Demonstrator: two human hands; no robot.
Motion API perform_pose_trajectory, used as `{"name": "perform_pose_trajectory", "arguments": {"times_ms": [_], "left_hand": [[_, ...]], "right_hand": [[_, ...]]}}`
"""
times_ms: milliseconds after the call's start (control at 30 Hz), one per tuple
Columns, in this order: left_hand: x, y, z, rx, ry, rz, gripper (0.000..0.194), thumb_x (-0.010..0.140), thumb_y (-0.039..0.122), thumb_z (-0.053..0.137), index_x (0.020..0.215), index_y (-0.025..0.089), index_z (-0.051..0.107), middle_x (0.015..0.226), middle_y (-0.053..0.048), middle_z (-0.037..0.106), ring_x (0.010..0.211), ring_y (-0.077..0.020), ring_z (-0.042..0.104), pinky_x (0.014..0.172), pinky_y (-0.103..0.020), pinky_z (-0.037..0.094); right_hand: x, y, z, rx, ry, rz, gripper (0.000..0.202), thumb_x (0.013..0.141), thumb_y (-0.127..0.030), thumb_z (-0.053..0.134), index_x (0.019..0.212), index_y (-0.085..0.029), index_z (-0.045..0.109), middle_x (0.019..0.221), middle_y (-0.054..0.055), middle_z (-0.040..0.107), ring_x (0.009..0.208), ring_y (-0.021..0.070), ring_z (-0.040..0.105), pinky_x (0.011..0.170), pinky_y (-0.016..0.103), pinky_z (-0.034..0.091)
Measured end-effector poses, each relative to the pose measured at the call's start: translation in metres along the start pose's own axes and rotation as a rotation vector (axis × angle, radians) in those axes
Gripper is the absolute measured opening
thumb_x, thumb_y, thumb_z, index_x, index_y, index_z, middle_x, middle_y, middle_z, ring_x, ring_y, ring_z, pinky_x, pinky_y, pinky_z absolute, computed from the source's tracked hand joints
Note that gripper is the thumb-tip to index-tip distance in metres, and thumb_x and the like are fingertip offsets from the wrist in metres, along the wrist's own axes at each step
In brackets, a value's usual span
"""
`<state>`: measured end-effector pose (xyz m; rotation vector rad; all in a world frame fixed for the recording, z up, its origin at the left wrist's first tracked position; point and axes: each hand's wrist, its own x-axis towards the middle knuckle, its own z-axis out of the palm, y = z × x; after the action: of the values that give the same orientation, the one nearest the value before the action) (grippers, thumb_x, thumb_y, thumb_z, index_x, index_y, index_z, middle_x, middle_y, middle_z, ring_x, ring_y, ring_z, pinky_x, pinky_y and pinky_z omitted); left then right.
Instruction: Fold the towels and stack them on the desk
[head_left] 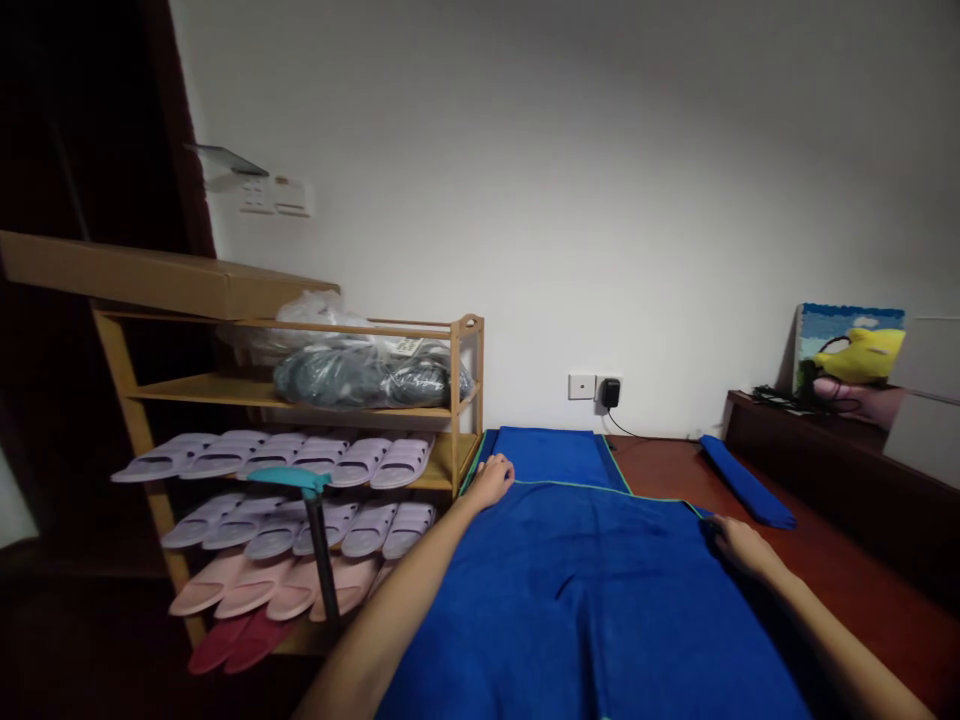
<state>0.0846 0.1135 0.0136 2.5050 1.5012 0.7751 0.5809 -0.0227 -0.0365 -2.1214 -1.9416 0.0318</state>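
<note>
One blue cloth (630, 590) by one rack (455, 430), edge in the pinch of left hand (491, 482) and right hand (741, 545).

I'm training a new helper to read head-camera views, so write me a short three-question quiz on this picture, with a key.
1. True or false: the left hand is nearer the shoe rack than the right hand is.
2. Which colour edges the blue cloth between the hands? A) red B) green C) white
3. What is plugged in at the wall?

Key: 1. True. 2. B. 3. A black adapter.
</note>
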Motion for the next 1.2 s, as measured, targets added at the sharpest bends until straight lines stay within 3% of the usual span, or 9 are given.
{"name": "perform_pose_trajectory", "arguments": {"times_ms": [167,300,433,567,700,833,967,1200], "left_hand": [[0.007,-0.003,-0.014,-0.15,-0.043,0.038,0.014,0.087,0.025,0.044,0.082,0.017,0.055,0.081,-0.002,0.06,0.08,-0.0167,0.058,0.074,-0.027,0.045],[0.011,-0.001,-0.024,-0.197,-0.09,0.059,0.018,0.089,0.032,0.042,0.085,0.018,0.052,0.062,0.004,0.051,0.059,-0.0131,0.051,0.057,-0.022,0.039],[0.018,0.003,-0.034,-0.174,-0.107,0.087,0.013,0.085,0.031,0.047,0.082,0.019,0.052,0.06,0.005,0.046,0.059,-0.013,0.047,0.057,-0.021,0.037],[0.023,0.01,-0.045,-0.111,-0.114,0.097,0.01,0.081,0.028,0.051,0.08,0.019,0.054,0.07,0.002,0.054,0.071,-0.0163,0.052,0.067,-0.024,0.039],[0.026,0.014,-0.052,-0.047,-0.153,0.071,0.014,0.079,0.033,0.056,0.076,0.019,0.057,0.076,-0.001,0.06,0.079,-0.0198,0.055,0.071,-0.025,0.04],[0.025,0.007,-0.059,-0.003,-0.239,0.033,0.025,0.071,0.041,0.064,0.061,0.019,0.056,0.063,0.0,0.058,0.07,-0.0201,0.056,0.065,-0.025,0.04],[0.021,-0.005,-0.067,0.021,-0.291,-0.006,0.027,0.056,0.036,0.074,0.051,0.019,0.053,0.053,0.003,0.052,0.063,-0.0184,0.054,0.061,-0.024,0.039],[0.021,-0.008,-0.072,0.016,-0.253,-0.031,0.019,0.065,0.032,0.061,0.056,0.017,0.054,0.054,0.005,0.047,0.061,-0.0152,0.051,0.057,-0.022,0.035]], "right_hand": [[0.007,0.009,-0.003,0.039,0.008,0.045,0.025,0.086,-0.031,0.043,0.097,-0.019,0.063,0.097,0.009,0.069,0.094,0.0231,0.064,0.08,0.029,0.044],[0.017,0.014,-0.004,0.099,0.067,0.157,0.025,0.086,-0.034,0.043,0.087,-0.02,0.063,0.089,0.009,0.07,0.087,0.0236,0.065,0.072,0.029,0.045],[0.034,0.021,-0.009,0.195,0.159,0.324,0.033,0.087,-0.032,0.035,0.088,-0.016,0.064,0.086,0.012,0.071,0.079,0.0226,0.068,0.068,0.029,0.048],[0.051,0.024,-0.017,0.323,0.2,0.393,0.037,0.086,-0.03,0.031,0.09,-0.015,0.065,0.073,0.008,0.071,0.067,0.0188,0.068,0.064,0.027,0.051],[0.059,0.021,-0.017,0.361,0.255,0.419,0.035,0.083,-0.033,0.038,0.095,-0.014,0.065,0.087,0.01,0.072,0.082,0.0215,0.068,0.072,0.029,0.051],[0.06,0.014,-0.007,0.356,0.266,0.404,0.035,0.079,-0.034,0.046,0.102,-0.014,0.063,0.099,0.011,0.071,0.095,0.0232,0.066,0.081,0.03,0.049],[0.058,0.008,0.006,0.357,0.246,0.346,0.039,0.079,-0.031,0.048,0.112,-0.014,0.059,0.109,0.008,0.068,0.105,0.021,0.062,0.088,0.028,0.046],[0.065,0.002,0.015,0.284,0.251,0.301,0.055,0.084,-0.038,0.044,0.131,-0.011,0.041,0.13,0.012,0.056,0.117,0.0234,0.054,0.096,0.032,0.041]]}}
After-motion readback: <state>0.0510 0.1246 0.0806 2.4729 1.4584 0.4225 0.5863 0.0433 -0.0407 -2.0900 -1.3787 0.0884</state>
